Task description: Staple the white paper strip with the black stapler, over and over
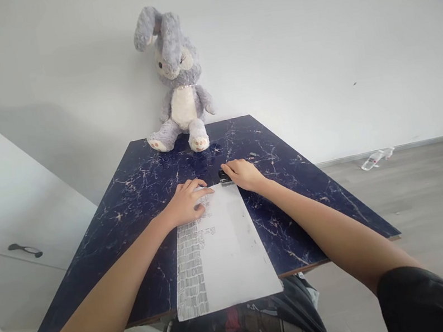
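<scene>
A sheet of white paper, printed along its left side, lies on the dark blue table and reaches past its front edge. My left hand rests on the paper's far left part with its fingers spread. My right hand is closed around a small black stapler at the far right corner of the sheet. Part of the stapler is hidden under my fingers. Whether its jaws are pressed together I cannot tell.
A grey plush rabbit sits at the back of the marbled table, against the wall. A small object lies beyond my right hand. To the left is a white cabinet with a dark handle; a clear plastic bottle lies on the floor.
</scene>
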Demonstrator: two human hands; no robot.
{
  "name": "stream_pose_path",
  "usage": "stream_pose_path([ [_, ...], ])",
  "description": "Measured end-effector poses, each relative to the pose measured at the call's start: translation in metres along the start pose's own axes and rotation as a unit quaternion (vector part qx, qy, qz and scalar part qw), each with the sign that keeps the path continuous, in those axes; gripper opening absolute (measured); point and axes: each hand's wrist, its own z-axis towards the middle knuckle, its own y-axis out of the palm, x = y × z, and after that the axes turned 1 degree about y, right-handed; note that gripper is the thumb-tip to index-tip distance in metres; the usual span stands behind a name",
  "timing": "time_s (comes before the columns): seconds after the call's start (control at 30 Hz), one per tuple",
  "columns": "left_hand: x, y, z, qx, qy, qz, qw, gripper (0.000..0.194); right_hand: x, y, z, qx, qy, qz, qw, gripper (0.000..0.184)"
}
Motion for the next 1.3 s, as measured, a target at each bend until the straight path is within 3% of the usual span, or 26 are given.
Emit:
stream_pose_path([
  [0.23, -0.002, 0.002, 0.001, -0.003, 0.009, -0.011, 1.0, 0.055, -0.001, -0.001, 0.0, -0.043, 0.003, -0.061, 0.997, 0.061],
  [0.73, -0.002, 0.003, 0.002, 0.003, 0.008, -0.018, 1.0, 0.055, -0.006, -0.005, -0.001, -0.073, -0.025, -0.138, 0.987, 0.059],
  [1.3, -0.002, 0.002, 0.002, 0.004, 0.003, -0.016, 1.0, 0.055, -0.014, -0.011, -0.003, -0.083, -0.037, -0.15, 0.985, 0.056],
])
